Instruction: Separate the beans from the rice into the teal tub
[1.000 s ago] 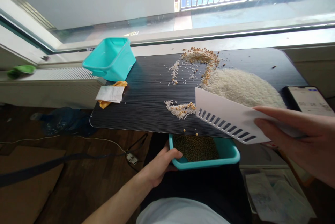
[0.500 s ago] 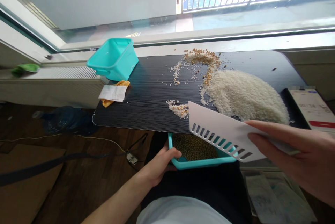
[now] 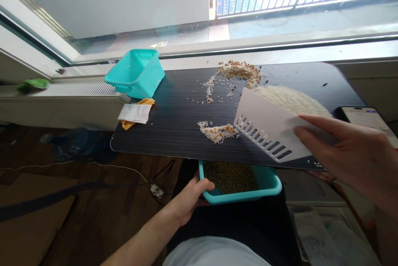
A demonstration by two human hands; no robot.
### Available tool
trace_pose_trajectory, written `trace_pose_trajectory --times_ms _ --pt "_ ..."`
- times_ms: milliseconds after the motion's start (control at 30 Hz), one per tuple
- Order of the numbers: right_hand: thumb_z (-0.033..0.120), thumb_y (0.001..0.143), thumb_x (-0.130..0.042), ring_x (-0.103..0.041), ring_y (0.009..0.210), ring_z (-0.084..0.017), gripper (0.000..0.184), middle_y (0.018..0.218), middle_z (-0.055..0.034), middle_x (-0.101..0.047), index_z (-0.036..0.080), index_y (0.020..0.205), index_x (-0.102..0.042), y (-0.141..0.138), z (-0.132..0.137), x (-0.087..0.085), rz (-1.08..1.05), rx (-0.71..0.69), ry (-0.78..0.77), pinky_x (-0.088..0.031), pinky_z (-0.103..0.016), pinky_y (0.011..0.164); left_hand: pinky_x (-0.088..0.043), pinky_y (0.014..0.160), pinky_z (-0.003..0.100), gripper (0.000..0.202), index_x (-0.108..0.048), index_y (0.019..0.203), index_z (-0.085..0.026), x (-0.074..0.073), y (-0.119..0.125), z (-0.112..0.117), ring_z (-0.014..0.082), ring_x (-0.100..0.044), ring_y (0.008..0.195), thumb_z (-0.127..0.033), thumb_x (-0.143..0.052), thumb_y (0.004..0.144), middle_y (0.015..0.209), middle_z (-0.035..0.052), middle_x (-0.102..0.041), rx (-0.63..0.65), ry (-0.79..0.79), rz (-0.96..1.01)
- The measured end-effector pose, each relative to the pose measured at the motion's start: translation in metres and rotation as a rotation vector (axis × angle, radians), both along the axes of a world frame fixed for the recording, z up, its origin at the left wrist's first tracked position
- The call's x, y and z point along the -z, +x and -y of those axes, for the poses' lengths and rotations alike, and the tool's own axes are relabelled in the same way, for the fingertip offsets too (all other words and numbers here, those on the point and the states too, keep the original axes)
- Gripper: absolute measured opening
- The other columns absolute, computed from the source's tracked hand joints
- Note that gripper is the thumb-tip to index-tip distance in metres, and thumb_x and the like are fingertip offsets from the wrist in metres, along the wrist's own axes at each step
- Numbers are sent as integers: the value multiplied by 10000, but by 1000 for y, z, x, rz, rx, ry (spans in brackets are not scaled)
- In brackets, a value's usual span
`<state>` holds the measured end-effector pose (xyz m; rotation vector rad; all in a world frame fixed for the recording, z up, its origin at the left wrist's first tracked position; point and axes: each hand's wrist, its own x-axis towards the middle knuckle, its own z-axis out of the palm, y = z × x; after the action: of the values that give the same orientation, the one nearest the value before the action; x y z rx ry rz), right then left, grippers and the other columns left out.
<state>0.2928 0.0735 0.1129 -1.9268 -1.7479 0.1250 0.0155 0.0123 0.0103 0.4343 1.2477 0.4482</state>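
Note:
My left hand (image 3: 194, 195) grips the left end of a turquoise plastic bin (image 3: 239, 196), its thumb over the rim. Greenish-brown beans or peas (image 3: 231, 176) lie inside it, and it sits on my lap under the table's front edge. In my right hand (image 3: 338, 141) is a white slotted scoop (image 3: 267, 120), its blade slanting over the table. Behind the blade rises a heap of white rice (image 3: 292, 96), partly hidden by it. By the blade's left edge lies a small pile of rice mixed with yellowish grains (image 3: 219, 132). More yellowish grains (image 3: 241, 69) form an arc at the table's back.
A second turquoise bin (image 3: 138, 73) stands at the back left of the dark table (image 3: 174, 120). In front of it lies a folded white tissue (image 3: 134, 113) on an orange cloth (image 3: 146, 101). A phone (image 3: 362, 116) rests at the right edge. The window sill borders the back.
My right hand has raised the scoop away from the bin, toward the back of the table, over the rice heap. My left hand and the bin have stayed nearly in place.

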Motion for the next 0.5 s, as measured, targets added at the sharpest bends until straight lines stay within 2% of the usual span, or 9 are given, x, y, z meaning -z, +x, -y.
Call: trace_pose_trajectory --times_ms 167,333,500 --pt "455 678 -602 -585 455 -183 287 521 35 -646 281 840 -763 0 -1 -3 -158 -49 -104 -496 -326 466 -487 770 320 392 -574 1056 -193 1 0 -1 190 -568 896 -314 -642 689 927 18 -624 0 -8 -9" --pt "524 671 -591 -526 398 -156 360 507 27 -623 271 852 -772 4 -2 -2 -130 -10 -88 -455 -309 431 -487 771 322 432 -569 1080 -197 2 1 -3 191 -564 897 -322 -644 673 938 16 -627 7 -14 -1" --pt "539 717 -556 -498 420 -145 388 549 15 -635 270 896 -773 0 -14 5 -116 -53 -18 -401 -300 426 -482 764 324 462 -568 1082 -194 4 0 -3 198 -563 902 -341 -649 652 948 23 -634 7 -22 -16"
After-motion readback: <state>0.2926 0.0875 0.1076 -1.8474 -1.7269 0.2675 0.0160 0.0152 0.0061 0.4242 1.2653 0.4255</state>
